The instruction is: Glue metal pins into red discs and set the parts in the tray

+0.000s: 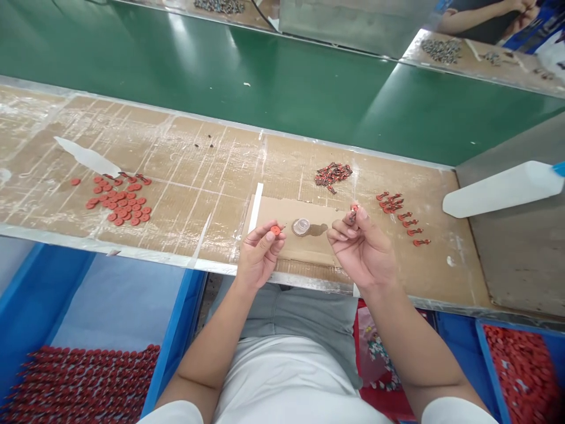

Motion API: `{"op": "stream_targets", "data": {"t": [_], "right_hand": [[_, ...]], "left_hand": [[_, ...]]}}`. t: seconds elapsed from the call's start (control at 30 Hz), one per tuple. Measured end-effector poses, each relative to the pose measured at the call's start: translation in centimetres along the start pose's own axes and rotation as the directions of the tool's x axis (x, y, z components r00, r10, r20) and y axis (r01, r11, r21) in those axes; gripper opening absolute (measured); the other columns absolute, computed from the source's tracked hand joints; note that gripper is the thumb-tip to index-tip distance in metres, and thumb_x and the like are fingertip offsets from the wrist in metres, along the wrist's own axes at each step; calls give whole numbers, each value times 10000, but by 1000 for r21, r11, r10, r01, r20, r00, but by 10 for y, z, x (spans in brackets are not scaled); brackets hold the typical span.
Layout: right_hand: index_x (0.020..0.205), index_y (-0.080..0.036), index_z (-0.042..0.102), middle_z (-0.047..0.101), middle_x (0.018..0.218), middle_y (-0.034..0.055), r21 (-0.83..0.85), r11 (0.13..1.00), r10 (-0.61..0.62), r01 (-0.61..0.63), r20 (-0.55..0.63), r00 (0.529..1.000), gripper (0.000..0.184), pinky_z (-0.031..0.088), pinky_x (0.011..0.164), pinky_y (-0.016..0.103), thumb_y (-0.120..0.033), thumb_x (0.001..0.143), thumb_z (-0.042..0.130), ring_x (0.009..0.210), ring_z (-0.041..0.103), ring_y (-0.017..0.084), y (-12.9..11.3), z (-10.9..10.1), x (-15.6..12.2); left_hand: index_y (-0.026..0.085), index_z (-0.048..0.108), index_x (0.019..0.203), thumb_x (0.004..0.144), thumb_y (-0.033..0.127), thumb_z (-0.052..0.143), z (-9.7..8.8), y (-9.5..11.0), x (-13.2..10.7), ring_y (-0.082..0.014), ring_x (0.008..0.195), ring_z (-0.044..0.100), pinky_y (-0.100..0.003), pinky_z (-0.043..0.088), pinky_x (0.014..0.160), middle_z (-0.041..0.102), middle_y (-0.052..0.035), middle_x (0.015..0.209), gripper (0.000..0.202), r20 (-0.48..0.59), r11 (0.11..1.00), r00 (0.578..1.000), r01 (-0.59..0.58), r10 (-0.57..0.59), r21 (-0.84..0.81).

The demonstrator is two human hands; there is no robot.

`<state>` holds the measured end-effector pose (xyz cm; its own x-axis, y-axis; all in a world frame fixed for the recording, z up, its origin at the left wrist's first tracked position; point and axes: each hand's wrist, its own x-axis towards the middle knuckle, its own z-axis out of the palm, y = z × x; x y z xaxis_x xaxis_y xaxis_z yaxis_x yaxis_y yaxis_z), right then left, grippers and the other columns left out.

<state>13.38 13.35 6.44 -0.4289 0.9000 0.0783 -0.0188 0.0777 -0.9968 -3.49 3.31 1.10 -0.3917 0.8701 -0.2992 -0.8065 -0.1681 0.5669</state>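
My left hand (258,253) pinches a small red disc (275,230) between thumb and fingertips, just above the bench's front edge. My right hand (362,244) is closed on a small pin with a red disc on it (354,212), held upright at the fingertips. Between the two hands a small clear round cap (301,226) sits on a piece of cardboard (286,215). A pile of loose red discs (120,203) lies far to the left. A heap of small pins (333,174) lies beyond the right hand, and several assembled pins with discs (399,215) are lined up at its right.
A green conveyor belt (265,82) runs behind the bench. A white plastic bottle (503,188) lies at the right. Blue bins sit below the bench: one at the left holds rows of red parts (79,383), one at the right holds red discs (525,371). Another person's arm (481,17) shows at the top right.
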Motion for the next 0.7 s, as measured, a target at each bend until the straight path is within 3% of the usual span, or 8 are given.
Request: {"op": "stream_targets", "data": {"t": [0.17,0.23,0.3,0.4,0.5,0.7], "right_hand": [[1055,-347,714,744,920,21,59,998,-1,4,-60,998,285,491,565,333,-546,919,562,636,600,149,5,3,1],[1020,-313,731,752,908,23,32,994,-96,103,-172,980,242,545,633,334,-489,864,673,702,659,158,15,7,4],[993,-281,742,763,902,22,-120,961,-272,250,-245,930,208,576,709,352,-401,822,747,763,693,174,29,11,8],[961,-272,754,778,884,22,-403,805,-519,435,-123,846,147,584,723,363,-278,815,759,744,697,177,47,14,14],[974,-274,750,784,884,25,-505,662,-629,554,27,777,172,583,698,359,-210,814,752,707,697,174,58,12,20],[998,-268,741,785,913,39,-556,622,-641,551,42,766,171,591,735,376,-219,835,730,781,725,198,66,9,27]], "left_hand": [[194,782,919,627,237,902,0,0,0,-85,755,735,-107,586,695,774,-30,910,319,8,1000,1000,2,-2,-13],[194,783,914,628,239,902,0,0,1,-80,752,735,-102,584,696,774,-27,908,313,14,1000,1000,0,1,-15],[194,784,912,633,241,900,0,0,0,-78,758,735,-100,583,703,774,-24,909,306,19,1000,1000,-2,2,-15],[196,785,916,642,248,895,0,0,0,-77,768,734,-101,583,712,775,-24,918,299,25,1000,1000,-2,2,-12],[198,787,913,644,249,894,0,0,0,-74,761,732,-103,582,711,775,-23,918,294,32,1000,999,-2,3,-17],[192,782,919,633,260,899,1,1,1,-80,766,732,-114,583,716,774,-26,924,316,21,1000,1000,3,-2,-14]]}}
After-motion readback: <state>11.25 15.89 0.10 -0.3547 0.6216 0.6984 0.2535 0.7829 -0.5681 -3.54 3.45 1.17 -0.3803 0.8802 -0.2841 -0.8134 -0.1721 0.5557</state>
